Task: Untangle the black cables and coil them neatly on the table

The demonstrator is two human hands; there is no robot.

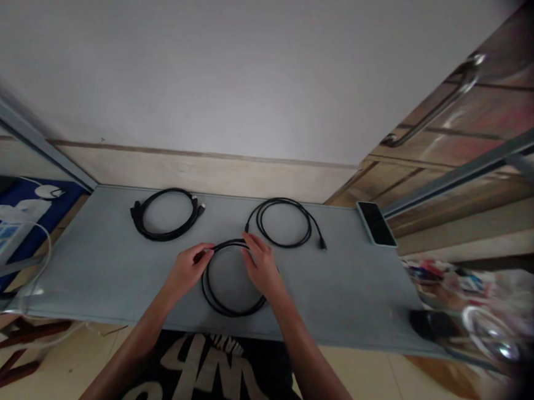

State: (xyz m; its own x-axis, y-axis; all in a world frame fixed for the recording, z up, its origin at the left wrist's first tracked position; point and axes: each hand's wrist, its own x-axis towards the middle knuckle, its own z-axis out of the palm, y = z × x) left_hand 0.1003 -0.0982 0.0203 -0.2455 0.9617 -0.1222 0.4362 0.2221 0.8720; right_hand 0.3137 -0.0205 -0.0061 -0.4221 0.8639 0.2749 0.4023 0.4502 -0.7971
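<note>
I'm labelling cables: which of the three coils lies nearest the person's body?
The front coil, with the left hand and right hand on it; the left coil and right coil lie farther back on the table.

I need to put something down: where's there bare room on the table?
One bare patch of table lies between the right hand, the phone and the near edge. Another lies between the left hand, the left cable coil and the near edge. It's crowded in the middle: both hands touch the front coil, with the right coil close behind.
</note>
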